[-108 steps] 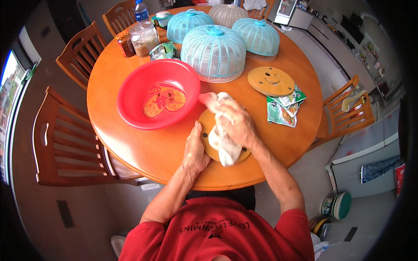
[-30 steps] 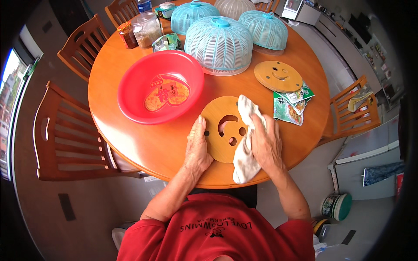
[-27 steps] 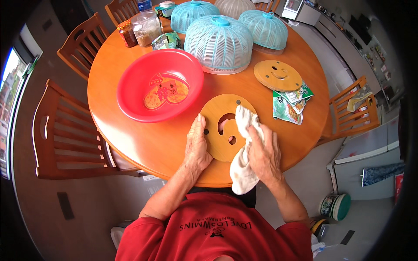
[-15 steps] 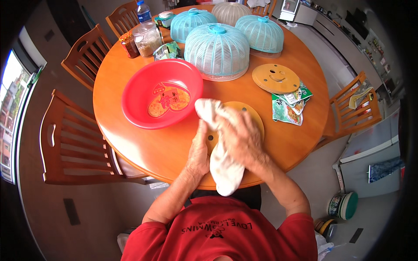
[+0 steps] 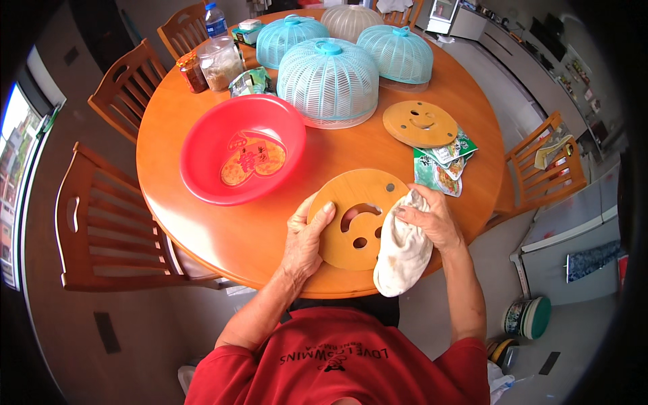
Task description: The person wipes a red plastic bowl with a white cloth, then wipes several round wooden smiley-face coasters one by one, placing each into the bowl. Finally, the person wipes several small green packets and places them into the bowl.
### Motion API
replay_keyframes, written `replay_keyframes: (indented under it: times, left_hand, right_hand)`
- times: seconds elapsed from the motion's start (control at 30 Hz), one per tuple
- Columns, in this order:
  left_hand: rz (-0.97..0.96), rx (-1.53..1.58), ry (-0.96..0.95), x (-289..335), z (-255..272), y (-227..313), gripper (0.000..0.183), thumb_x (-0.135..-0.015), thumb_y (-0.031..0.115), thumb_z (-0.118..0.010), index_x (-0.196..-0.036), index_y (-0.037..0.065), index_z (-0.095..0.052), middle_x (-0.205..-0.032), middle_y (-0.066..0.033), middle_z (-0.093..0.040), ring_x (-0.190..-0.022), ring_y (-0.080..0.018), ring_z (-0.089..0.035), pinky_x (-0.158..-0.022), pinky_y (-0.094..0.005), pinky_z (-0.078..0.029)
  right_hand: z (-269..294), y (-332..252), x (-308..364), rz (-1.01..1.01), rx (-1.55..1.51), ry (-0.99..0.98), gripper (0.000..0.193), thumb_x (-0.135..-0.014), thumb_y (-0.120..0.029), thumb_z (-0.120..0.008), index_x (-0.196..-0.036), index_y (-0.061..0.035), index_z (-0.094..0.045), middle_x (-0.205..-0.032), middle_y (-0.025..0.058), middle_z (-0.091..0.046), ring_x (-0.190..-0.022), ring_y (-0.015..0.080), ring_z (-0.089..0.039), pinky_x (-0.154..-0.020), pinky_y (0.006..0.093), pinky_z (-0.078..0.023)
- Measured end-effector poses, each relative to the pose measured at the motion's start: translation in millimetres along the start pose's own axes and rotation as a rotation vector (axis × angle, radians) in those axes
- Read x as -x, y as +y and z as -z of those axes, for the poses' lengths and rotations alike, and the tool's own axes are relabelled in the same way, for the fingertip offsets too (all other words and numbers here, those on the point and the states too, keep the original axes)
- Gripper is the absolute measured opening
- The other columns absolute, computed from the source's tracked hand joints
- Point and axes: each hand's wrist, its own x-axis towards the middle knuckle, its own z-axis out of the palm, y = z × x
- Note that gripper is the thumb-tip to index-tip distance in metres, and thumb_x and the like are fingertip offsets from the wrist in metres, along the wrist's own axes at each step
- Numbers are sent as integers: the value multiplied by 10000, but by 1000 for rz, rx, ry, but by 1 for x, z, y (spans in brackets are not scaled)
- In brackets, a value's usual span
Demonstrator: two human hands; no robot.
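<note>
A round wooden trivet (image 5: 335, 246) with cut-out eyes and a curved mouth is held tilted over the table's near edge. My left hand (image 5: 305, 237) grips its left rim, thumb on the face and fingers behind. On the right side, a crumpled white cloth (image 5: 403, 260) with faint stains is pinched in my right hand (image 5: 437, 219). The cloth lies against the trivet's right edge and covers part of one eye hole. Whether my right fingers also grip the wood is hidden by the cloth.
A red plastic basin (image 5: 192, 158) stands left on the round table (image 5: 256, 260). A second wooden trivet (image 5: 439, 133) rests partly over green packets (image 5: 435, 174). Farther back are blue mesh food covers (image 5: 329, 84), a clear jar (image 5: 221, 64) and a water bottle (image 5: 216, 21). Wooden chairs (image 5: 111, 223) surround it.
The trivet, lying under my hands before, is now raised and tilted in my left hand. My right hand has moved right with the cloth, which now hangs at the trivet's right edge.
</note>
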Motion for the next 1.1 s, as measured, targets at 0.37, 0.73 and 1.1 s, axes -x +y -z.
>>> replay_keyframes:
  times: [0.37,0.73,1.1]
  left_hand:
    - [63,153,-202,-13,-20,10,544,-948,272,-624,-1406,92,-392,-1318,-108,-535,-1164,-208,-564,-892,-370,-519]
    - [151,276,-94,-29,4,-7,420,-1008,180,-454,-1416,102,-394,-1334,-167,-562,-1118,-290,-601,-941,-452,-525]
    - [302,196,147,-28,13,-19,411,-1003,401,-462,-1253,86,-550,-1157,-91,-629,-1026,-209,-630,-885,-378,-534]
  right_hand:
    - [-27,-20,13,1021,1085,384,406,-671,5,-677,-1075,-5,-635,-1033,135,-614,-879,322,-622,-734,433,-521]
    - [-50,-8,19,842,589,-206,416,-660,8,-768,-1057,-17,-646,-1029,121,-602,-904,293,-635,-749,362,-543]
    - [-103,19,-33,841,1000,115,365,-720,-49,-665,-1084,-35,-640,-1086,105,-589,-930,300,-570,-769,413,-507]
